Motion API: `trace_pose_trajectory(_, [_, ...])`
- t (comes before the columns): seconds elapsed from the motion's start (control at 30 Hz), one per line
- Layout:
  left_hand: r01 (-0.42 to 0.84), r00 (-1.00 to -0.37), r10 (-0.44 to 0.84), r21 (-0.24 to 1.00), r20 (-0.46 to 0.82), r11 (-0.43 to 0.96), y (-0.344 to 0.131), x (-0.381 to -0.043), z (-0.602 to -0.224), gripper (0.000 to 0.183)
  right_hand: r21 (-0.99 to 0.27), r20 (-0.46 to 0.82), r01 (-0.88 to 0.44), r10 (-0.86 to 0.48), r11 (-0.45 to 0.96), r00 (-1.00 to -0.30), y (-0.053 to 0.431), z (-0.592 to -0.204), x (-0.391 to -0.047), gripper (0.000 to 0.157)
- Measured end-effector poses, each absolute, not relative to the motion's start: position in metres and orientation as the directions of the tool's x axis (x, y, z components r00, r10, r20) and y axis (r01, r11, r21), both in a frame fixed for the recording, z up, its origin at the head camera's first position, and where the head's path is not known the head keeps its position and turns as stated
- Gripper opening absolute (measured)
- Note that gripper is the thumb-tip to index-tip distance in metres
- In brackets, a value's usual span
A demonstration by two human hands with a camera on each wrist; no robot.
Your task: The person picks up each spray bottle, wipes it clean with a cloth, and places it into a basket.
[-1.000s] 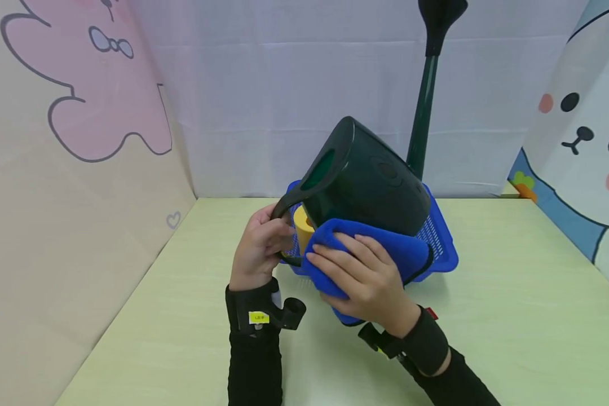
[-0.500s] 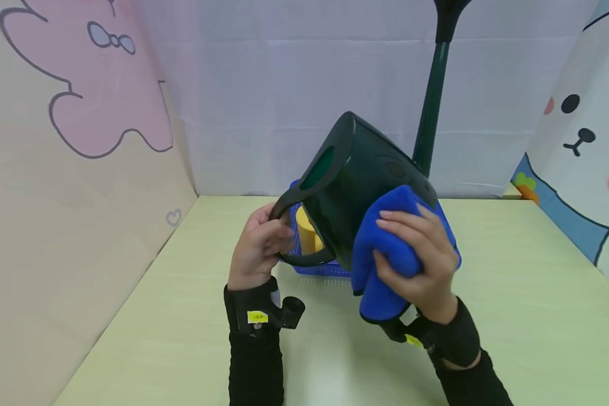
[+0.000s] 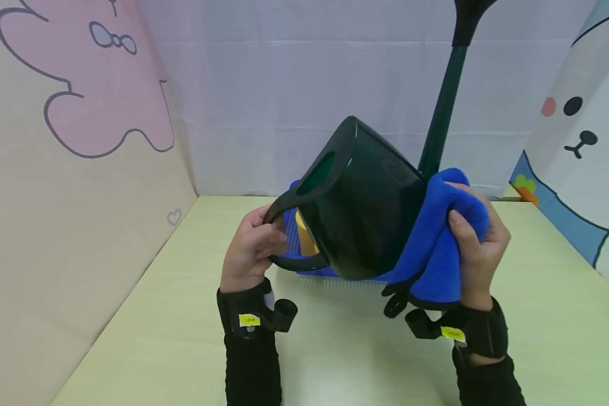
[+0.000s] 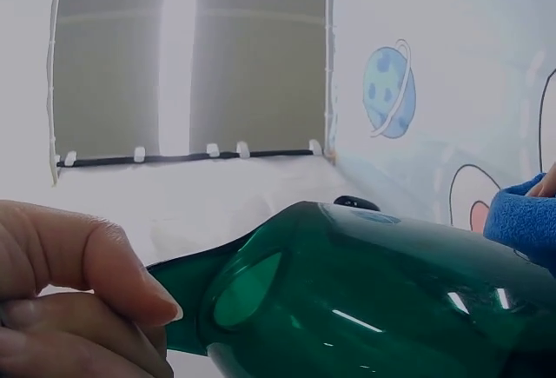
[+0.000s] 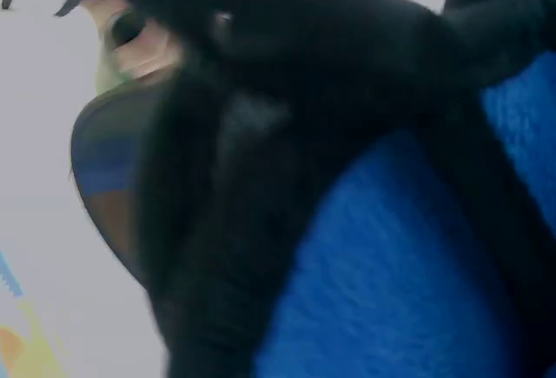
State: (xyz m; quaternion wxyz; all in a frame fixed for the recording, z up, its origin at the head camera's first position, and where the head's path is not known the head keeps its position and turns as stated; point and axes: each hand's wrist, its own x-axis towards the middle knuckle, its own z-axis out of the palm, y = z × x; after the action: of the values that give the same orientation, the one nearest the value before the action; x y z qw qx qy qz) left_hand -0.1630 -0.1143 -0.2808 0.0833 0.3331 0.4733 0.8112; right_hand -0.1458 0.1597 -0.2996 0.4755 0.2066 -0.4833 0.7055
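A dark green watering can (image 3: 370, 214) is held tilted above the table, its long spout rising at the right to a black rose (image 3: 469, 20). My left hand (image 3: 251, 248) grips its handle (image 3: 301, 262) at the left. A folded blue cloth (image 3: 436, 242) with black edging and a hanging loop is in my right hand (image 3: 482, 248), thumb over the near side. That cloth lies against the can's base end, below the spout. In the left wrist view the green can body (image 4: 373, 300) shows beside my thumb. Cloth (image 5: 391, 282) and its dark edging fill much of the blurred right wrist view.
Behind the can stands a blue plastic basket (image 3: 291, 242), mostly hidden, with a yellow object (image 3: 304, 234) in it. The pale green tabletop (image 3: 350, 349) reaches back to a white curtain (image 3: 284, 113). Printed cartoon panels flank both sides.
My right hand has moved the cloth rightward along the can, from its lower side near the handle to its base end. My left hand keeps hold of the handle, and the spout has shifted right.
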Motion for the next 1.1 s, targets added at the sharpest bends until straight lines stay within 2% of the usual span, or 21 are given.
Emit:
trace_pose_trajectory(0.03, [0.178, -0.769, 0.446, 0.824, 0.457, -0.537, -0.114, -0.163, -0.281, 0.025, -0.464, 0.761, -0.884, 0.485, -0.057, -0.43, 0.157, -0.3, -0.146, 0.029])
trace_pose_trajectory(0.1, [0.17, -0.781, 0.437, 0.824, 0.447, -0.54, -0.112, -0.163, -0.28, 0.024, -0.392, 0.799, -0.919, 0.508, 0.036, -0.321, 0.149, -0.3, -0.147, 0.028])
trace_pose_trajectory(0.2, [0.162, -0.795, 0.42, 0.821, 0.437, -0.548, -0.11, -0.163, -0.28, 0.024, -0.247, 0.861, -0.938, 0.499, 0.242, -0.098, 0.133, -0.299, -0.148, 0.033])
trace_pose_trajectory(0.27, [0.166, -0.804, 0.404, 0.816, 0.437, -0.553, -0.108, -0.164, -0.28, 0.024, -0.132, 0.893, -0.918, 0.446, 0.375, 0.054, 0.121, -0.299, -0.148, 0.038])
trace_pose_trajectory(0.4, [0.175, -0.819, 0.373, 0.808, 0.437, -0.563, -0.107, -0.164, -0.28, 0.025, 0.092, 0.93, -0.818, 0.244, 0.568, 0.274, 0.101, -0.307, -0.151, 0.036])
trace_pose_trajectory(0.47, [0.169, -0.824, 0.365, 0.803, 0.433, -0.572, -0.106, -0.164, -0.28, 0.025, 0.205, 0.93, -0.745, 0.11, 0.635, 0.35, 0.094, -0.314, -0.153, 0.034])
trace_pose_trajectory(0.57, [0.157, -0.824, 0.367, 0.796, 0.431, -0.584, -0.105, -0.164, -0.28, 0.025, 0.354, 0.903, -0.631, -0.075, 0.69, 0.424, 0.085, -0.325, -0.156, 0.034])
trace_pose_trajectory(0.67, [0.154, -0.82, 0.373, 0.795, 0.434, -0.587, -0.104, -0.162, -0.28, 0.025, 0.448, 0.865, -0.545, -0.189, 0.708, 0.465, 0.081, -0.332, -0.158, 0.036])
trace_pose_trajectory(0.8, [0.163, -0.815, 0.374, 0.794, 0.443, -0.586, -0.102, -0.162, -0.28, 0.025, 0.46, 0.857, -0.545, -0.189, 0.701, 0.48, 0.082, -0.331, -0.159, 0.037])
trace_pose_trajectory(0.9, [0.162, -0.803, 0.383, 0.785, 0.457, -0.598, -0.102, -0.161, -0.28, 0.026, 0.377, 0.884, -0.637, -0.056, 0.672, 0.464, 0.086, -0.323, -0.156, 0.033])
trace_pose_trajectory(0.97, [0.165, -0.792, 0.392, 0.783, 0.467, -0.6, -0.102, -0.161, -0.28, 0.026, 0.28, 0.899, -0.724, 0.092, 0.63, 0.427, 0.089, -0.315, -0.153, 0.032])
trace_pose_trajectory(1.03, [0.17, -0.782, 0.403, 0.785, 0.475, -0.596, -0.104, -0.16, -0.28, 0.026, 0.165, 0.899, -0.819, 0.257, 0.549, 0.354, 0.095, -0.307, -0.15, 0.032])
trace_pose_trajectory(1.1, [0.177, -0.774, 0.415, 0.793, 0.478, -0.583, -0.106, -0.16, -0.281, 0.026, 0.046, 0.886, -0.889, 0.392, 0.455, 0.247, 0.104, -0.3, -0.147, 0.034])
